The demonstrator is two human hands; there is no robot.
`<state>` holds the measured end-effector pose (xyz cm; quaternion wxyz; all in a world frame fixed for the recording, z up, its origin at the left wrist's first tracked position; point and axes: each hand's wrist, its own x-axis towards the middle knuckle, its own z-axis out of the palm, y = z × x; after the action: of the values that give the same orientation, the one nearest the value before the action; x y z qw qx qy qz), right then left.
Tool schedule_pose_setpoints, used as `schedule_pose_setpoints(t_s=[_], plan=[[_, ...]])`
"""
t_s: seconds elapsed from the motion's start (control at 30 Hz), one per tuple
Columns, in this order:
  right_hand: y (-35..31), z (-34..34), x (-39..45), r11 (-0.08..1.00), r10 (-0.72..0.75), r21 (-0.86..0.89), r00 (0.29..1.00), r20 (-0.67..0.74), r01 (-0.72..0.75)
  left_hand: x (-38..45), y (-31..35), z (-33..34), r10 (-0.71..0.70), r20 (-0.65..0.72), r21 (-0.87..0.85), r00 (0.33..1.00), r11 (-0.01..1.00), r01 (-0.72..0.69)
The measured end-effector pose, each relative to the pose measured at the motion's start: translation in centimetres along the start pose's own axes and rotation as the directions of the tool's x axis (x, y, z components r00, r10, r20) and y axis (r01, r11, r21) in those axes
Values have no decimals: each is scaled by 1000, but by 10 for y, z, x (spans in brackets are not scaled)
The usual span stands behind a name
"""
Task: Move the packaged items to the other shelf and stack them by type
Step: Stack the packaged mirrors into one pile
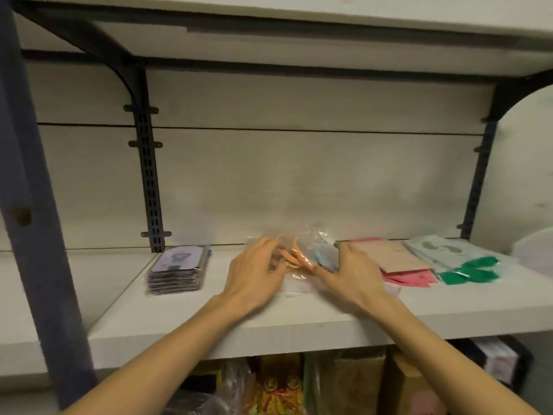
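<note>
Clear-plastic packets (pixel 302 257), mid-shelf (pixel 185 319).
Lying between left hand (pixel 254 275) and right hand (pixel 350 275); fingers spread, touching both sides.

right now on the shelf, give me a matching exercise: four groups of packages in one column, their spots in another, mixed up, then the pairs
Things:
1. dark stack of packs
2. clear bags with orange and blue pieces
3. pink and tan flat packs
4. pale blue packs with green pieces

Places:
A. farthest right on the shelf
B. between the left hand and the right hand
C. far left, near the black bracket
D. just right of the right hand

Pairs: 1-C, 2-B, 3-D, 4-A
</note>
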<state>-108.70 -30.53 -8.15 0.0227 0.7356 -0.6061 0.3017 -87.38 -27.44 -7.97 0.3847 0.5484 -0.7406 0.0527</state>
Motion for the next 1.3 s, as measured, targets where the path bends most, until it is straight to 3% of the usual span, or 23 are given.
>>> schedule_pose_setpoints(t_s=[0.13,0.23,0.3,0.33,0.37,0.4,0.47,0.5,0.67,0.77,0.83,0.97,1.03,1.17,1.3], plan=[[16,-9,3,993,-55,111,986,157,37,15,18,14,-34,-19,39,999,999,35],[25,-11,7,980,-119,169,989,86,104,27,21,20,-163,-15,38,987,986,163],[27,-10,8,958,-162,238,987,0,157,36,23,22,-294,6,-74,956,953,293],[28,-9,9,940,-193,281,981,-30,194,41,25,21,-379,46,-214,924,900,380],[27,-10,10,916,-233,327,972,-44,234,47,29,19,-474,121,-391,872,785,481],[26,-11,12,885,-288,371,957,-38,281,53,31,15,-555,232,-545,799,606,579],[24,-14,15,807,-451,425,892,-4,410,57,34,2,-603,452,-669,658,259,697],[23,-14,16,775,-514,428,858,-4,466,57,32,-5,-597,504,-676,625,178,715],[23,-16,26,709,-633,349,771,-67,613,52,10,-25,-593,540,-681,597,109,724],[25,-12,31,690,-676,290,734,-73,664,48,8,-25,-594,540,-642,596,168,748],[27,-13,32,692,-663,289,741,-109,661,46,8,-23,-617,499,-603,609,258,755],[40,-6,43,727,-593,295,784,-185,620,45,12,-25,-601,547,-490,583,335,805],[48,3,50,766,-512,355,842,-169,537,46,9,-26,-611,514,-467,602,390,794],[50,9,66,861,-271,424,959,-87,282,44,7,-24,-563,420,-437,712,562,702],[49,4,74,934,-71,356,994,83,37,48,14,-20,-565,341,-344,752,669,659]])
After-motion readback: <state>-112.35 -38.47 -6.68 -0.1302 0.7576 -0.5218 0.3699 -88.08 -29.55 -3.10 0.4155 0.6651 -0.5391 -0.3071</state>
